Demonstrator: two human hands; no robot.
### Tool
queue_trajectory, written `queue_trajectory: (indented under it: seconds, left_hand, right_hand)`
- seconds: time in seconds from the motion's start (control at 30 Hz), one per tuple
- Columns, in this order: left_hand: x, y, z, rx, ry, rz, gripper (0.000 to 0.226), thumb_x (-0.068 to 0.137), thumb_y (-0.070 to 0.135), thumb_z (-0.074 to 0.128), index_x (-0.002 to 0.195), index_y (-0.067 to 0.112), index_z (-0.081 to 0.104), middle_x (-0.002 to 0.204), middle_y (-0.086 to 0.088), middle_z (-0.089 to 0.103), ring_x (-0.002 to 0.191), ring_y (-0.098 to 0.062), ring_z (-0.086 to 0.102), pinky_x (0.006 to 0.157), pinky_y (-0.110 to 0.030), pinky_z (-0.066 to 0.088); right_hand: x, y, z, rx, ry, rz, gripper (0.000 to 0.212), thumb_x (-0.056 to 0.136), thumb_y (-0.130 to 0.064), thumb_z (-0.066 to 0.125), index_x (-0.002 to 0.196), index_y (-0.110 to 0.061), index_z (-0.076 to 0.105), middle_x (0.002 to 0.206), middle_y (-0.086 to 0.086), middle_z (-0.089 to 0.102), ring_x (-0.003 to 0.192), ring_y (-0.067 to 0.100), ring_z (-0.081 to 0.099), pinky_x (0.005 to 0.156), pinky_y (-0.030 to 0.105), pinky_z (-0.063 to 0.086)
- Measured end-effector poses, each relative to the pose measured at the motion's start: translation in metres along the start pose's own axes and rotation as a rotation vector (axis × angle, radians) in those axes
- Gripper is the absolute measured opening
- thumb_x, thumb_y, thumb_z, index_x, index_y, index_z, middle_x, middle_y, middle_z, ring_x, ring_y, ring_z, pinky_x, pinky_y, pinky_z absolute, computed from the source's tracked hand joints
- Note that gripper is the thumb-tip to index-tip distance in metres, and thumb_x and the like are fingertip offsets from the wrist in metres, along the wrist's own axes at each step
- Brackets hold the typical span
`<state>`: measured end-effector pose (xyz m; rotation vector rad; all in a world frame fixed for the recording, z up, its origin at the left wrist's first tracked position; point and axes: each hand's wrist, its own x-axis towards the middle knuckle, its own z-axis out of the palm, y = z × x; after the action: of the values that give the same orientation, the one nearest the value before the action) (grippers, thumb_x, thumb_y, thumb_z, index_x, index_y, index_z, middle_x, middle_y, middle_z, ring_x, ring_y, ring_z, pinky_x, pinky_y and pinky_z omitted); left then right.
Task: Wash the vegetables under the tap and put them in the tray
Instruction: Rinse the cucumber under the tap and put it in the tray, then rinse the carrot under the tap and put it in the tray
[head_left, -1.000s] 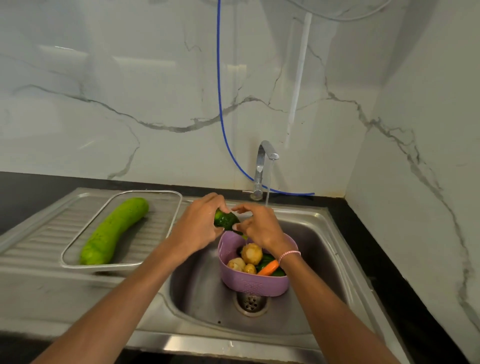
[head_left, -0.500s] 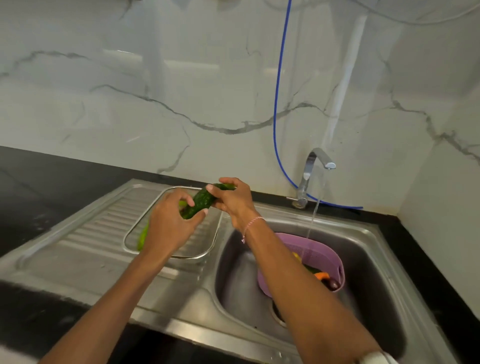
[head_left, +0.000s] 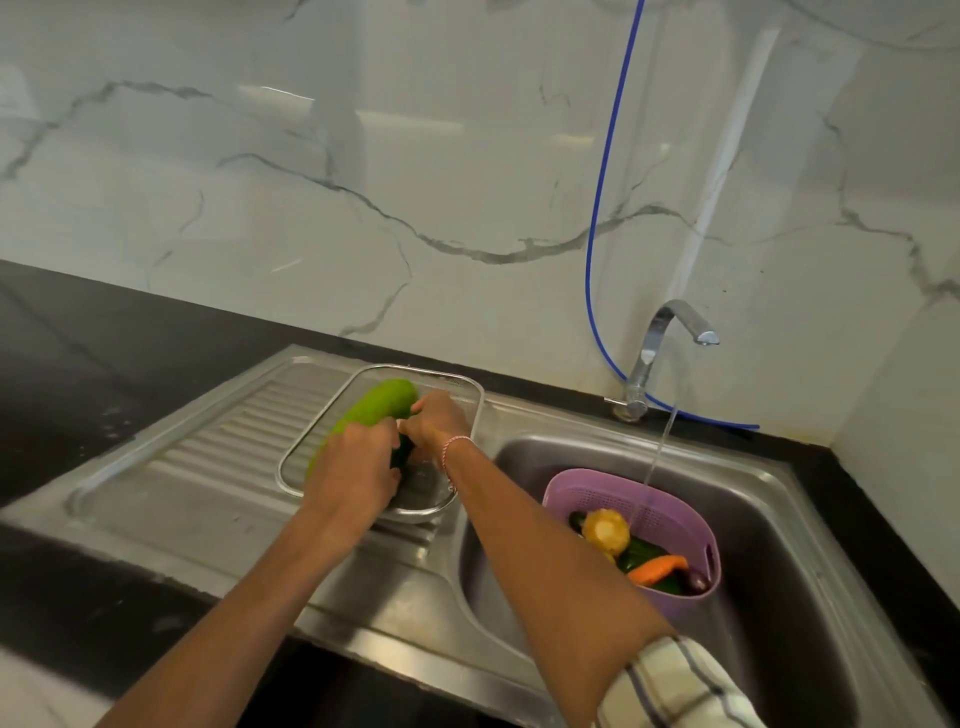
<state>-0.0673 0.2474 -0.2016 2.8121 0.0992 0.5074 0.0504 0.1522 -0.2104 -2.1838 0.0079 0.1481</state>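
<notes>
Both my hands are down inside the wire tray (head_left: 470, 387) on the drainboard. My left hand (head_left: 356, 467) and my right hand (head_left: 434, 423) hold a dark green cucumber (head_left: 401, 453) between them; only a short piece of it shows. A big light green gourd (head_left: 371, 413) lies in the tray just behind my hands. In the sink basin (head_left: 779, 519) stands a purple colander (head_left: 597, 493) holding a potato (head_left: 605, 531), a carrot (head_left: 657, 567) and more dark green vegetables. Water runs from the tap (head_left: 670, 332) into the colander.
A blue hose (head_left: 602, 182) hangs down the marble wall and runs behind the tap. Black countertop (head_left: 104, 353) surrounds the steel sink unit. The ribbed drainboard (head_left: 218, 441) stretches left of the tray. A marble side wall stands close on the right.
My hands carried the cucumber from under the tap, leftward over the drainboard, and have lowered it into the tray beside the gourd. The view has turned left with them.
</notes>
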Motion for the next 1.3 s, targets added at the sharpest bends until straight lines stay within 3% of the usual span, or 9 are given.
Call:
queue_trajectory:
  seconds: [0.1, 0.3, 0.47, 0.63, 0.8, 0.97, 1.1, 1.23, 1.3]
  left_hand:
    - [-0.001, 0.001, 0.001, 0.034, -0.007, 0.003, 0.028, 0.080, 0.015, 0.077, 0.107, 0.021, 0.071, 0.106, -0.012, 0.073, 0.101, -0.038, 0.069, 0.079, -0.044, 0.058]
    - [0.001, 0.015, -0.002, 0.058, 0.068, 0.061, 0.010, 0.086, 0.022, 0.070, 0.096, 0.021, 0.072, 0.095, -0.011, 0.074, 0.093, -0.038, 0.070, 0.072, -0.045, 0.057]
    - [0.009, 0.063, -0.008, -0.205, 0.177, 0.230, 0.010, 0.084, 0.030, 0.075, 0.092, 0.028, 0.069, 0.082, 0.008, 0.076, 0.078, -0.020, 0.074, 0.067, -0.036, 0.059]
    - [0.020, 0.140, 0.030, -0.467, 0.006, 0.367, 0.009, 0.085, 0.027, 0.077, 0.090, 0.029, 0.071, 0.081, 0.014, 0.075, 0.066, -0.003, 0.067, 0.072, -0.031, 0.058]
    - [0.018, 0.206, 0.104, -0.666, -0.336, 0.222, 0.008, 0.087, 0.023, 0.076, 0.084, 0.030, 0.073, 0.074, 0.014, 0.076, 0.059, -0.003, 0.071, 0.073, -0.039, 0.064]
    - [0.016, 0.220, 0.174, -0.553, -0.396, 0.092, 0.008, 0.081, 0.036, 0.066, 0.077, 0.036, 0.073, 0.078, 0.013, 0.076, 0.077, -0.012, 0.073, 0.079, -0.040, 0.062]
    - [0.014, 0.221, 0.182, -0.337, -0.480, 0.271, 0.027, 0.094, 0.047, 0.054, 0.097, 0.032, 0.075, 0.091, 0.010, 0.076, 0.087, -0.012, 0.070, 0.085, -0.040, 0.059]
    - [0.018, 0.227, 0.189, -0.511, -0.604, 0.383, 0.034, 0.108, 0.040, 0.045, 0.135, 0.027, 0.062, 0.124, 0.001, 0.072, 0.114, -0.018, 0.066, 0.102, -0.040, 0.052]
    - [0.022, 0.227, 0.190, -0.571, -0.535, 0.389, 0.038, 0.107, 0.029, 0.052, 0.144, 0.025, 0.054, 0.129, 0.000, 0.068, 0.117, -0.017, 0.063, 0.103, -0.036, 0.051]
  right_hand:
    - [-0.001, 0.001, 0.007, -0.035, -0.037, 0.042, 0.086, 0.085, -0.019, 0.082, 0.155, -0.003, 0.035, 0.136, 0.025, 0.061, 0.114, 0.039, 0.069, 0.087, 0.046, 0.064]
    - [-0.017, -0.004, -0.017, -0.329, 0.035, -0.283, 0.022, 0.089, -0.012, 0.069, 0.108, -0.005, 0.076, 0.119, 0.019, 0.073, 0.118, 0.037, 0.066, 0.098, 0.039, 0.055]
    - [-0.043, 0.029, -0.100, -0.193, 0.155, -0.383, 0.017, 0.086, -0.006, 0.073, 0.092, -0.019, 0.083, 0.094, 0.002, 0.082, 0.093, 0.018, 0.075, 0.089, 0.031, 0.057]
    - [-0.073, 0.125, -0.203, -0.318, 0.282, -0.180, 0.014, 0.094, -0.019, 0.067, 0.090, -0.021, 0.080, 0.091, -0.001, 0.080, 0.088, 0.017, 0.072, 0.084, 0.033, 0.057]
    - [-0.092, 0.213, -0.253, -0.595, 0.004, 0.114, 0.014, 0.094, -0.026, 0.075, 0.102, -0.016, 0.079, 0.099, 0.004, 0.076, 0.092, 0.021, 0.072, 0.086, 0.034, 0.059]
    - [-0.088, 0.260, -0.231, -0.649, -0.225, 0.020, 0.034, 0.088, -0.015, 0.082, 0.121, -0.024, 0.078, 0.121, -0.003, 0.075, 0.112, 0.016, 0.067, 0.103, 0.033, 0.053]
    - [-0.076, 0.273, -0.238, -0.443, -0.158, -0.024, 0.024, 0.087, -0.010, 0.082, 0.108, -0.022, 0.083, 0.107, -0.005, 0.078, 0.097, 0.007, 0.069, 0.090, 0.025, 0.055]
    - [-0.069, 0.265, -0.243, -0.105, 0.272, -0.077, 0.009, 0.098, -0.021, 0.073, 0.098, -0.021, 0.082, 0.079, -0.004, 0.077, 0.069, 0.011, 0.073, 0.074, 0.031, 0.064]
    - [-0.062, 0.256, -0.238, 0.024, 0.305, -0.022, 0.014, 0.103, -0.022, 0.066, 0.102, -0.019, 0.080, 0.079, 0.004, 0.077, 0.068, 0.016, 0.074, 0.075, 0.034, 0.066]
